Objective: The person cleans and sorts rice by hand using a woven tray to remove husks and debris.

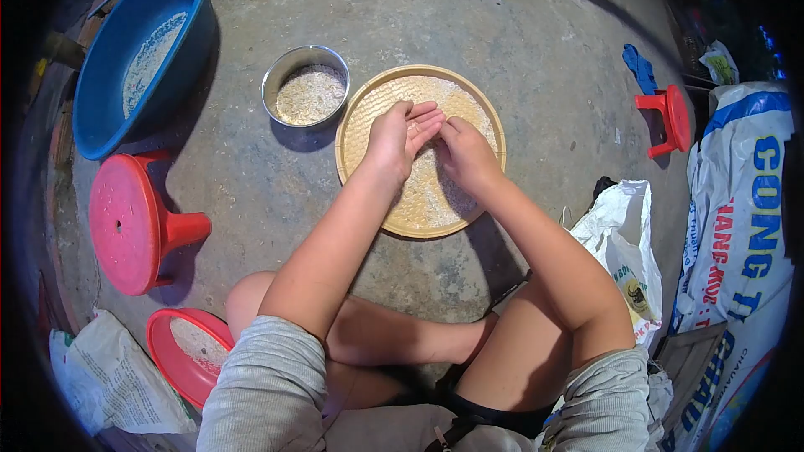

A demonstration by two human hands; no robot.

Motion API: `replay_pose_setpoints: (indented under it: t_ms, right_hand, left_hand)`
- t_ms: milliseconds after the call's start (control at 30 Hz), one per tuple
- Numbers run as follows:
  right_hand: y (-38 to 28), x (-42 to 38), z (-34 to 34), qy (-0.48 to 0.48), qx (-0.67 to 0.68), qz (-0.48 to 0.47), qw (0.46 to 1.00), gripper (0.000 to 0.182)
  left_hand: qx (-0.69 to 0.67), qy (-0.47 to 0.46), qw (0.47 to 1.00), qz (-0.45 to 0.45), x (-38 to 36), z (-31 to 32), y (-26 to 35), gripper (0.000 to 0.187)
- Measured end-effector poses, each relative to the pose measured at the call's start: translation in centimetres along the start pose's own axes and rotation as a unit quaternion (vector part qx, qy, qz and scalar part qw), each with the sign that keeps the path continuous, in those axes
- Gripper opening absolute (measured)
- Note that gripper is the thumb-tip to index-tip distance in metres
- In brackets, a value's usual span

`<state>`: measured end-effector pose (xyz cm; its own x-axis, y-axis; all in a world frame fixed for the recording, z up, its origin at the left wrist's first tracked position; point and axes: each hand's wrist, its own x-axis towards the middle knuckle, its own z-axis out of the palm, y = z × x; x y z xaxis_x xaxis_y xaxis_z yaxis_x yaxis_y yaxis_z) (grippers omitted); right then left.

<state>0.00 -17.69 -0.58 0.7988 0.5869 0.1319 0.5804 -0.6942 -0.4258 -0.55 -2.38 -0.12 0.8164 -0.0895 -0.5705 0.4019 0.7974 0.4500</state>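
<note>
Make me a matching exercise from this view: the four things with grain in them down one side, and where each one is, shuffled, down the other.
Things
1. Blue basin
2. Metal bowl
3. Woven tray
4. Red basin

Places
A. Under the left hand and right hand
B. Toward the picture's lower left
C. Toward the picture's upper left
D. Between two of the other things, near the picture's upper middle

Right pairs: 1-C, 2-D, 3-A, 4-B
</note>
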Motion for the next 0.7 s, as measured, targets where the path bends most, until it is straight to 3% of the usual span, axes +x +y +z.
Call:
replay_pose_setpoints:
  t_ms: [200,267,400,533,633,700]
  right_hand:
    - [0.0,0.4,-0.7,0.062,0.018,-0.013,0.998,0.013]
    - [-1.0,1.1,-1.4,0.097,-0.006,-0.061,0.993,0.017]
    - [-3.7,1.7,-2.4,0.128,0.043,-0.155,0.979,0.021]
    - [-3.2,1.7,-2.6,0.139,0.016,-0.155,0.978,0.020]
    - [-1.7,1.4,-2.6,0.101,-0.039,-0.073,0.991,0.022]
    - [-1.1,1.0,-2.4,0.017,-0.043,0.023,0.999,0.022]
  left_hand:
    - [-0.010,0.037,0.999,0.013,0.4,-0.4,0.2,0.040]
    - [-0.021,0.058,0.998,0.018,0.7,-0.7,-0.4,0.039]
    - [-0.024,0.021,0.999,-0.028,0.5,-0.3,-0.7,0.036]
    - [-0.050,-0.001,0.998,-0.038,1.2,-1.0,-0.9,0.035]
    - [-0.085,-0.003,0.996,-0.021,1.0,-0.8,0.0,0.038]
    - [-0.091,0.040,0.995,0.012,0.8,-0.9,0.6,0.038]
